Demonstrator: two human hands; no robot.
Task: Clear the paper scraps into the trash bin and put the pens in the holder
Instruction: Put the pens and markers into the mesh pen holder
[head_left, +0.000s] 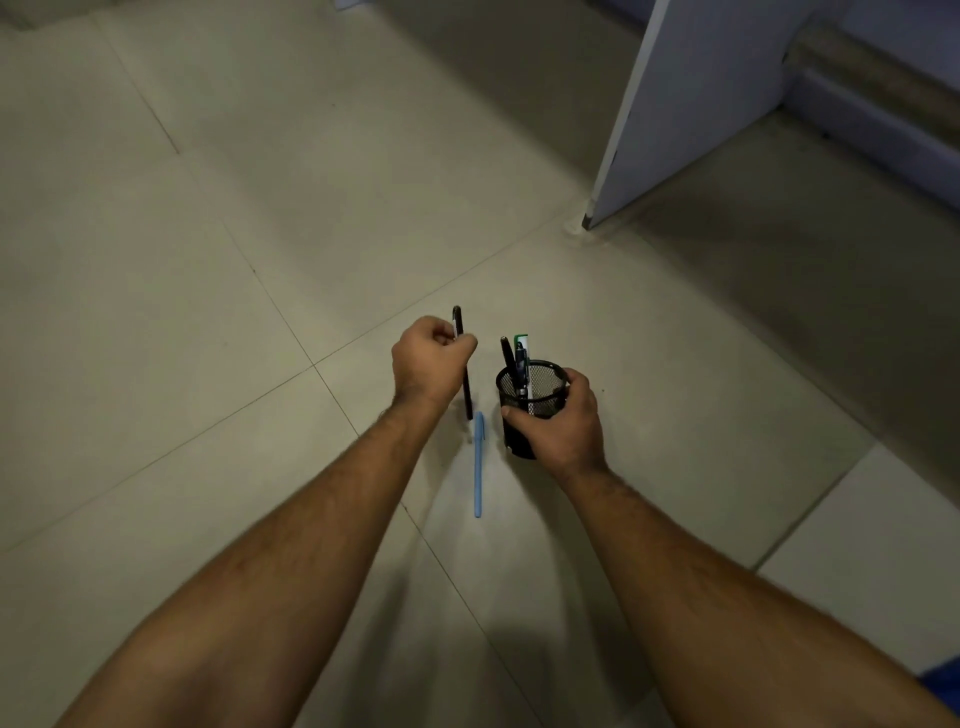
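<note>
The left hand (431, 364) had its fingers (460, 343) pinched on a black pen (467, 387), held nearly upright above the floor (208, 260). The right hand (563, 421) gripped the mesh holder (524, 402) from the side, fingers wrapped around it; whether it touched the floor was unclear. Several pens (517, 364) stood inside. A blue pen (478, 465) lay on the floor between the hands.

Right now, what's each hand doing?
Left hand: closed on a slim black pen.
Right hand: closed around the black wire-mesh pen holder.
</note>
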